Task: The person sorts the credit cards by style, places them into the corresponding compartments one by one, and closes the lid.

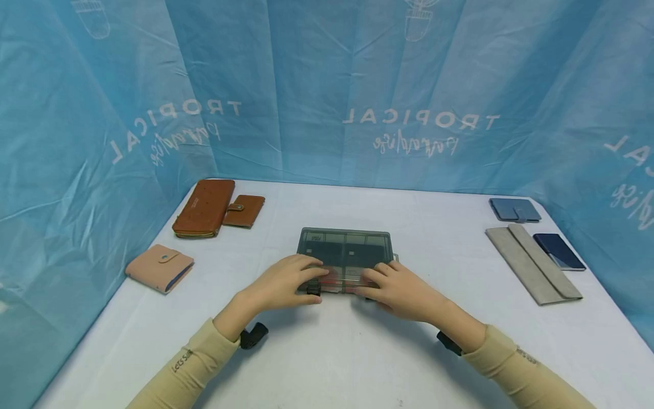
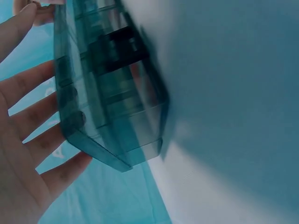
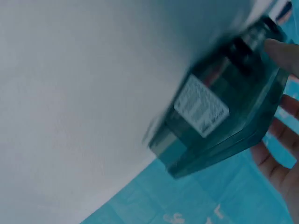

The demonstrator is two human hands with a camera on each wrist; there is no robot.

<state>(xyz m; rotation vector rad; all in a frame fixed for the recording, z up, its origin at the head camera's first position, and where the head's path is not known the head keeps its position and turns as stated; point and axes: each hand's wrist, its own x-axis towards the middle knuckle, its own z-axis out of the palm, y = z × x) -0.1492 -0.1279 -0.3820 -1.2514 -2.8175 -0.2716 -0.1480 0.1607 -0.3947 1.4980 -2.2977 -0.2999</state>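
Note:
A translucent grey-green plastic compartment box lies flat on the table, its lid down over dark and reddish contents. My left hand rests on the lid's near left part, fingers spread and fairly straight. Close by its thumb is a black latch on the front side. On the near right part lies my right hand, with loosely bent fingers on the lid. Its thumb touches the front edge beside another dark latch. A white printed label shows on the box's end.
At the left lie a brown zip wallet, a small brown snap wallet and a pink-tan wallet. To the right are a blue wallet, a grey flap pouch and a dark blue flat item. Blue curtains border the table.

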